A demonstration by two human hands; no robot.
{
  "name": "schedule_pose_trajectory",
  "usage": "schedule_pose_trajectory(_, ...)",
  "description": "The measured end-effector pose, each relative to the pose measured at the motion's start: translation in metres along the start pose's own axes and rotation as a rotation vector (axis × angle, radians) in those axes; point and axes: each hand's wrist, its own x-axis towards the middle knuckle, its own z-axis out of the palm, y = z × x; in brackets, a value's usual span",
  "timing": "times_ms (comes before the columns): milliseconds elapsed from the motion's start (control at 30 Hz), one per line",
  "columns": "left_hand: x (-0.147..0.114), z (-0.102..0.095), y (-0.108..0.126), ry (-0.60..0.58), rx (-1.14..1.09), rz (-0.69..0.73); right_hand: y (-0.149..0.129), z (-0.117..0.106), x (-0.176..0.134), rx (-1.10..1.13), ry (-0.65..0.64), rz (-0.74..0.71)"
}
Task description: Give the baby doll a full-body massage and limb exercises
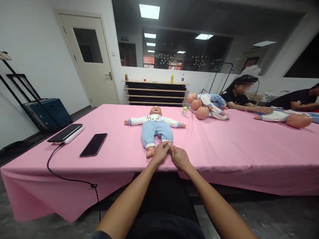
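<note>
A baby doll [156,127] lies on its back on the pink tablecloth, arms stretched out, its feet toward me. It wears a white top with an animal face on the chest and light blue trousers with white cuffs. My left hand [161,152] is closed at the doll's leg on the right side of the view, thumb and fingers pinched by the cuff. Close against it, my right hand [179,156] is also closed around that foot. Both hands mostly hide this foot. The doll's other foot [150,152] is bare and in plain sight.
Left on the tablecloth [119,146] lie a phone [93,145] and another phone [65,132] on a white block with a cable [72,180]. Beyond the doll stand a small bottle [184,111] and piled dolls [206,105]. A co-worker [240,93] handles another doll [286,118].
</note>
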Motion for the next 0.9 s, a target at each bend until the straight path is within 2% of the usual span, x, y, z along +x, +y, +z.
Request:
schedule_pose_trajectory(167, 0.0010, -0.0002, 0.0004, 0.002, -0.007, 0.023, -0.0014, -0.0027, -0.0007, 0.055, 0.019, -0.010)
schedule_pose_trajectory(433, -0.0019, 0.0003, 0.0035, -0.003, 0.023, 0.036, -0.0016, -0.0042, 0.0015, 0.087, 0.038, 0.058)
schedule_pose_trajectory(900, -0.0007, -0.0008, -0.0005, 0.004, -0.002, -0.018, 0.0002, -0.0034, 0.0001, 0.095, 0.007, -0.028)
